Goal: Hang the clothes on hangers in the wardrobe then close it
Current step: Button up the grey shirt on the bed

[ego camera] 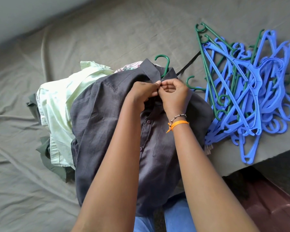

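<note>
**Both hands at the collar of a grey shirt**

Blue denim knees (172, 220) show at the bottom edge, and two bare forearms reach out from there over the bed. Beyond them a dark grey button-front shirt (107, 124) lies spread face up on the olive-grey bedsheet (23, 148), its hem hanging toward the person. A green plastic hanger (164, 64) sits inside it, the hook poking out past the collar.

Her left hand (141, 92) and right hand (172, 94) meet just below that collar, fingers curled, thumb and fingertips of each pinching the shirt's front edges together at the top button. The right wrist wears a beaded bracelet (179, 116) and an orange thread band (178, 124).

Under the grey shirt and to its left lies a pale green cotton shirt (57, 101), crumpled, with a dark olive garment (45, 153) peeking from beneath it and a bit of pink striped cloth (129, 66) showing near the collar.

To the right, near the bed's corner, sits a tangled heap of blue plastic hangers (251, 97) mixed with several green ones. A reddish-brown floor (271, 206) shows at bottom right. I see no wardrobe from here.
</note>
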The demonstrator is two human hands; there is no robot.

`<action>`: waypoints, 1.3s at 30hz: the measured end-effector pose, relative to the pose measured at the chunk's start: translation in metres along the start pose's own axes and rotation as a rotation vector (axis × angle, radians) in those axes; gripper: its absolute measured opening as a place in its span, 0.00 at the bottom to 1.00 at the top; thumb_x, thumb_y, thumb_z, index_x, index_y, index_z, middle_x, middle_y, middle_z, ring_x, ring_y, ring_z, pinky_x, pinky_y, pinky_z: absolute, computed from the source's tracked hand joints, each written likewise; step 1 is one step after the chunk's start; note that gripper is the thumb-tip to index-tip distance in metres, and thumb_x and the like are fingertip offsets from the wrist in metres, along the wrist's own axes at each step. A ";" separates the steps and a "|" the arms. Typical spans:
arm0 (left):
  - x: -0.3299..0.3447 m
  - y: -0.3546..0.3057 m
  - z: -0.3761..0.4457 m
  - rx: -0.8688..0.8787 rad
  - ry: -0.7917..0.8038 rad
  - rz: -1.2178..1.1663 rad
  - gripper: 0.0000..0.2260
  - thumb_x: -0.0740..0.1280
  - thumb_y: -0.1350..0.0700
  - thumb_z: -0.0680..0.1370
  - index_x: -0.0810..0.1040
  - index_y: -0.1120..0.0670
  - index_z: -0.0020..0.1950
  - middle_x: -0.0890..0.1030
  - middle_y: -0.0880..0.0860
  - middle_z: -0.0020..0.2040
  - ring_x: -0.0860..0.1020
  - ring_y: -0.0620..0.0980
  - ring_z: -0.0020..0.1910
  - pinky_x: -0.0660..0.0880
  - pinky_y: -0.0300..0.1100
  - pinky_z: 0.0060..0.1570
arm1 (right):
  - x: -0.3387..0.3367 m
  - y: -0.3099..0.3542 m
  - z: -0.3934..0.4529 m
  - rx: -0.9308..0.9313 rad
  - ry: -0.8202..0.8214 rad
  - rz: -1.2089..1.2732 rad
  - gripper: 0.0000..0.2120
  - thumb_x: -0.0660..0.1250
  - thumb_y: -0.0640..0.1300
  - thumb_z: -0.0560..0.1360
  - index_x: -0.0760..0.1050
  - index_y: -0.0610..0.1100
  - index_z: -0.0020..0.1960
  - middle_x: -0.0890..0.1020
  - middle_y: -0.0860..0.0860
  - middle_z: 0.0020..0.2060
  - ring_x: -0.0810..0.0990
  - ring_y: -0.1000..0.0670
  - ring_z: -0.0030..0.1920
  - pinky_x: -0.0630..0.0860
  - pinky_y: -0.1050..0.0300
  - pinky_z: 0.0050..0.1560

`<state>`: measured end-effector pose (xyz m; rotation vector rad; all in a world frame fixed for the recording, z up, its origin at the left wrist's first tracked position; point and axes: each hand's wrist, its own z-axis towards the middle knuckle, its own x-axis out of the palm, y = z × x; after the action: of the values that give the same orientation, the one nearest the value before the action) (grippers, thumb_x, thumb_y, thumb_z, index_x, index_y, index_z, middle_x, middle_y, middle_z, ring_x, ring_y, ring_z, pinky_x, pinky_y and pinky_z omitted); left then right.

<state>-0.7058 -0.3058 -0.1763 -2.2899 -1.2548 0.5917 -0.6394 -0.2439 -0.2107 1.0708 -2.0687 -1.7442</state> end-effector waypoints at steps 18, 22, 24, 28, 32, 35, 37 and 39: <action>0.010 0.011 0.007 0.052 -0.085 -0.094 0.08 0.72 0.64 0.73 0.77 0.59 0.35 0.77 0.53 0.32 0.73 0.43 0.31 0.71 0.27 0.27 | -0.012 -0.012 0.008 0.134 0.085 0.041 0.08 0.72 0.28 0.67 0.81 0.35 0.45 0.84 0.45 0.38 0.81 0.60 0.32 0.79 0.64 0.42; 0.004 0.010 0.006 0.064 -0.039 0.003 0.11 0.69 0.60 0.76 0.76 0.56 0.34 0.74 0.49 0.27 0.71 0.37 0.23 0.64 0.26 0.21 | -0.014 -0.015 0.010 0.180 0.088 0.063 0.07 0.73 0.30 0.67 0.81 0.34 0.45 0.82 0.48 0.35 0.79 0.62 0.31 0.78 0.66 0.42; 0.003 0.011 0.006 0.102 -0.038 0.046 0.11 0.68 0.59 0.77 0.76 0.55 0.33 0.74 0.49 0.27 0.71 0.38 0.24 0.66 0.28 0.25 | -0.015 -0.013 0.010 0.180 0.106 0.048 0.07 0.73 0.30 0.68 0.81 0.34 0.45 0.82 0.47 0.35 0.80 0.59 0.32 0.79 0.63 0.43; 0.009 0.019 0.007 0.211 -0.123 0.281 0.08 0.66 0.56 0.78 0.79 0.56 0.40 0.76 0.51 0.33 0.72 0.45 0.33 0.67 0.38 0.36 | -0.025 -0.005 0.011 0.094 0.149 -0.050 0.03 0.72 0.34 0.69 0.80 0.38 0.43 0.82 0.45 0.36 0.79 0.60 0.32 0.78 0.65 0.42; 0.013 0.032 0.001 0.220 -0.211 0.402 0.07 0.66 0.54 0.78 0.82 0.55 0.47 0.78 0.53 0.39 0.76 0.52 0.42 0.66 0.39 0.40 | -0.027 0.001 0.043 0.006 -0.049 -0.254 0.07 0.67 0.38 0.72 0.81 0.38 0.48 0.82 0.46 0.40 0.79 0.51 0.39 0.76 0.60 0.47; 0.008 0.039 -0.006 0.253 -0.162 0.397 0.06 0.66 0.56 0.78 0.82 0.57 0.47 0.79 0.53 0.40 0.75 0.48 0.41 0.65 0.36 0.38 | -0.007 -0.002 0.084 0.047 0.261 -0.570 0.13 0.61 0.42 0.76 0.81 0.38 0.53 0.82 0.40 0.54 0.76 0.38 0.57 0.72 0.50 0.58; 0.004 0.043 -0.012 0.293 -0.126 0.381 0.06 0.66 0.58 0.78 0.82 0.58 0.47 0.81 0.55 0.42 0.74 0.47 0.40 0.66 0.33 0.32 | 0.008 0.001 0.097 0.127 0.463 -0.826 0.17 0.60 0.49 0.77 0.78 0.40 0.59 0.77 0.41 0.62 0.70 0.38 0.65 0.67 0.50 0.64; 0.001 0.046 -0.019 0.326 -0.108 0.350 0.04 0.66 0.59 0.78 0.80 0.56 0.44 0.80 0.54 0.41 0.74 0.47 0.39 0.68 0.29 0.31 | 0.021 0.005 0.101 0.168 0.528 -0.974 0.23 0.60 0.53 0.77 0.71 0.41 0.66 0.68 0.42 0.69 0.63 0.38 0.70 0.60 0.44 0.70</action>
<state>-0.6642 -0.3302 -0.1881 -2.2284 -0.7332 0.9752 -0.7164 -0.1814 -0.2386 2.5422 -1.4346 -1.3126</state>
